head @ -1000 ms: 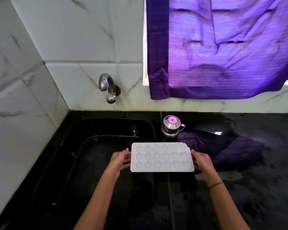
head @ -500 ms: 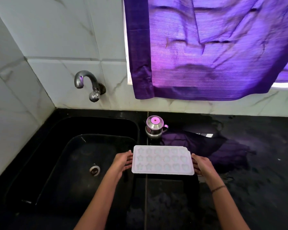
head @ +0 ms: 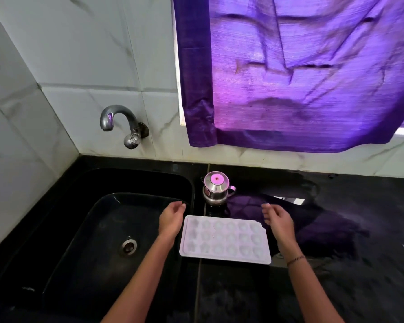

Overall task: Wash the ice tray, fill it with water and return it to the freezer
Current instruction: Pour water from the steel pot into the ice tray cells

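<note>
Flat white star-moulded ice tray

Head view, down over sink

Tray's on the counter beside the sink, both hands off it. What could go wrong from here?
1. The ice tray lies at the edge of the sink, with left hand and right hand open beside it, not holding; a nudge could tip it in.
2. The steel pot stands close behind the tray; swinging the tray toward the tap might knock it over.
</note>
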